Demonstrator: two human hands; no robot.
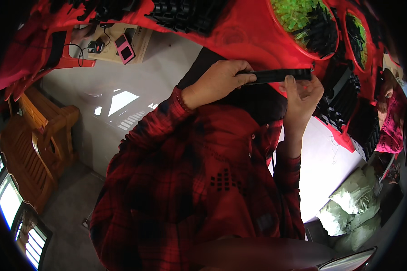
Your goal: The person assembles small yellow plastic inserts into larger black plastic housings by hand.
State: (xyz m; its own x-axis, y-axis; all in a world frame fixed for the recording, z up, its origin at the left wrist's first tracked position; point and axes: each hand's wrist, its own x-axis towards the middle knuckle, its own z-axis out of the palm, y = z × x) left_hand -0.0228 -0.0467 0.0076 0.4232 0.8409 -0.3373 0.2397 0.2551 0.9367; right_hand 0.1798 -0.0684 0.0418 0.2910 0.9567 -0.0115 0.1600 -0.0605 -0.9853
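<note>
A long, narrow black plastic-looking part is held level in front of my body, near the edge of a red table. My left hand pinches its left end between thumb and fingers. At the other end, my right hand grips it, with the thumb on the near side and the fingers partly hidden. What kind of part it is cannot be made out.
Beyond my right hand, a red basin holds small yellow-green pieces and black strips. Black parts are piled at the far side. A pink phone lies at left, above a wooden bench. White sacks stand lower right.
</note>
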